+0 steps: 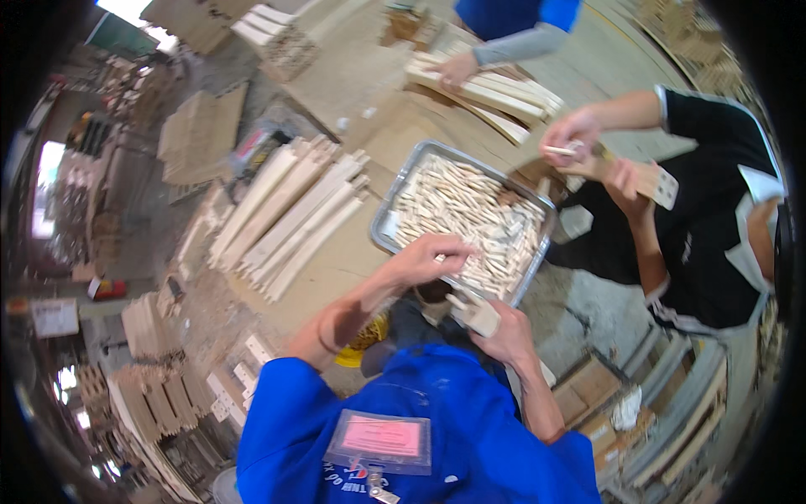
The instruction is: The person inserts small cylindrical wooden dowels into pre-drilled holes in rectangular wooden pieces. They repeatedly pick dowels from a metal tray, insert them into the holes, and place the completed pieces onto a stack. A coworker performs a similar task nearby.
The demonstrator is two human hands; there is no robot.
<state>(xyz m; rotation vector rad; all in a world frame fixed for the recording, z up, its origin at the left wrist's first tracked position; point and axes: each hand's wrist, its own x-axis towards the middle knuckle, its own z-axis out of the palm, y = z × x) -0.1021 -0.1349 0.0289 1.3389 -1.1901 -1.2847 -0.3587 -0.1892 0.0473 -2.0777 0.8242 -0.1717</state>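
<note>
Left hand [426,259] curled, hold unclear, over pale slender wooden dowels [466,202]; right hand [510,338] clasped pale oblong wooden block [481,318].

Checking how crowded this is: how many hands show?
5: the person's left hand over the tray, right hand holding a wooden piece; the black-clad co-worker's upper hand and lower hand, right; the blue-clad co-worker's hand, top. Another may be hidden.

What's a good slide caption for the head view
Left hand over a grey tray of wooden dowels, right hand gripping a wooden piece; a co-worker in black holds a wooden board.
</note>
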